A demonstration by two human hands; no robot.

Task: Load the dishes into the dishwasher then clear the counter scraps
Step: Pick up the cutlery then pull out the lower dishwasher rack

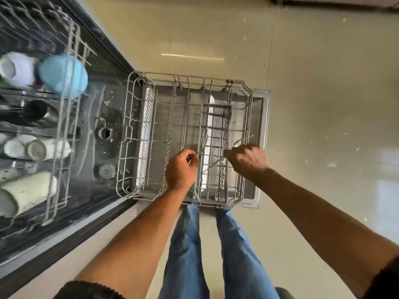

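Dishwasher lower rack (138,117), grey wire, pulled fully out over the open door (259,108) and seen from above in the head view; no dishes visible in it. Left hand (181,169) over the near middle of the rack, fingers curled, pinching a thin piece of cutlery (201,147) between thumb and fingertips, tines blurred, probably a fork. Right hand (248,160) over the near right part of the rack, fingers curled around several thin metal utensils (241,140), ends sticking out on both sides of the fist; exact kind too blurred to tell. Narrow cutlery section (217,130) of the rack directly beneath and between both hands. Upper rack (64,117) at left, inside the machine, holding a blue bowl (63,75), a white bowl (18,69), white cups (36,147) and a pale cylindrical container (26,193). Blue-jeaned legs (216,251) at the near edge of the rack, on a beige tiled floor (323,83).
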